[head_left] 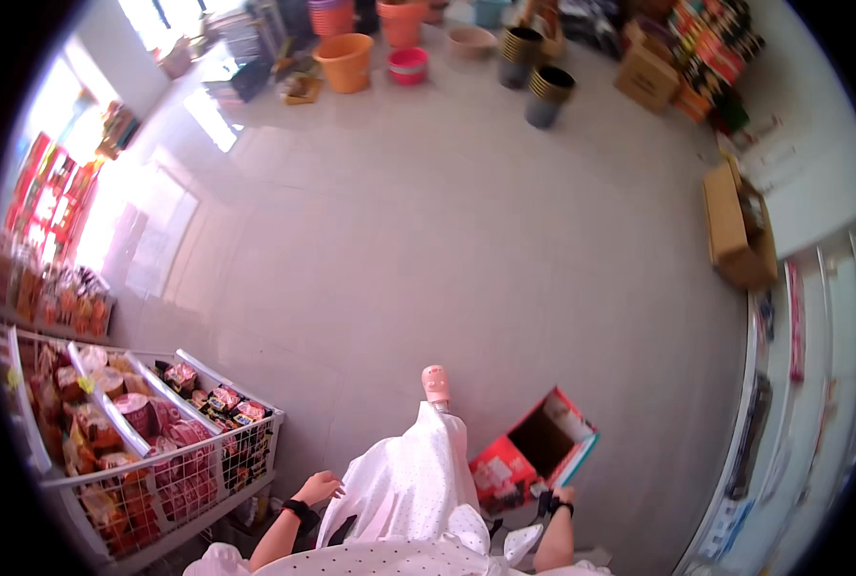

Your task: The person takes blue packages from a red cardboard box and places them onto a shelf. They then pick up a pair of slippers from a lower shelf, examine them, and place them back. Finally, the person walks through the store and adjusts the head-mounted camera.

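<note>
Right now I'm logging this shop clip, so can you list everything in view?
Red carton: one, red, open and empty, held low at right.
Wire basket shelf: one, white, lower left, full of snack packets and cups.
Orange buckets: several, far floor at top.
Red basin: one, beside the buckets.
Dark bins: two, black with gold rims, top centre.
Cardboard boxes: brown, along right wall.
Floor: pale tiles.
Pink shoe: one, below white dress.
Left hand: free, beside the basket.
Right hand: gripping the carton.
</note>
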`<control>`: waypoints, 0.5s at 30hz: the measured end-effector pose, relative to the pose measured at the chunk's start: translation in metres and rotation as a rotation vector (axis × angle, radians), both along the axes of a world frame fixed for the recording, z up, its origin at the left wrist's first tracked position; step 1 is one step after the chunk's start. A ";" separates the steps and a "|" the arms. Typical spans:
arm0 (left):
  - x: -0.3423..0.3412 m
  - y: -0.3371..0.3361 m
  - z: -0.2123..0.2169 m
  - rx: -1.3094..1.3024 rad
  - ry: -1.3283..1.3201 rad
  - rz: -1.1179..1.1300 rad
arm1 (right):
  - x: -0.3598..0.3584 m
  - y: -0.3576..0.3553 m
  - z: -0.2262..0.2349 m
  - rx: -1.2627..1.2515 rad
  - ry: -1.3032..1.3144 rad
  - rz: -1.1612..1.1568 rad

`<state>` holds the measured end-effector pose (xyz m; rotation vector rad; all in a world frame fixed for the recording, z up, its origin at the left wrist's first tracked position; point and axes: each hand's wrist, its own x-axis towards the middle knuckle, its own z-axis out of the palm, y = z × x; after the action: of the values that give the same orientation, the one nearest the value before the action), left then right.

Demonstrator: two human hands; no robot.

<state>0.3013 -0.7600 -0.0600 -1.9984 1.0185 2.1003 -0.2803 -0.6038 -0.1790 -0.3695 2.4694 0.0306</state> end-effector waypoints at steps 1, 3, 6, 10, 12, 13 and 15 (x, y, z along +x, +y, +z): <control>0.002 -0.013 -0.009 0.005 0.018 0.013 | -0.005 -0.011 0.014 0.059 -0.018 0.026; 0.010 -0.047 0.007 0.027 0.030 0.044 | 0.003 -0.049 0.043 0.002 -0.062 -0.063; 0.046 -0.091 0.007 -0.020 -0.013 0.124 | 0.000 -0.140 0.052 0.012 -0.130 -0.091; 0.083 -0.158 0.030 -0.147 -0.221 0.517 | -0.007 -0.298 0.004 -0.051 -0.102 0.189; 0.100 -0.173 0.015 -0.132 -0.143 0.701 | -0.013 -0.369 -0.036 -0.083 -0.083 0.361; 0.107 -0.182 0.008 -0.098 -0.124 0.746 | -0.018 -0.400 -0.057 -0.107 -0.068 0.463; 0.117 -0.213 -0.002 -0.047 -0.056 0.803 | -0.035 -0.447 -0.117 -0.298 0.053 0.871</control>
<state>0.4183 -0.9731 -0.0624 -2.7911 0.2448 2.3057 -0.3157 -1.0508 -0.2963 -1.5506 2.1708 0.0337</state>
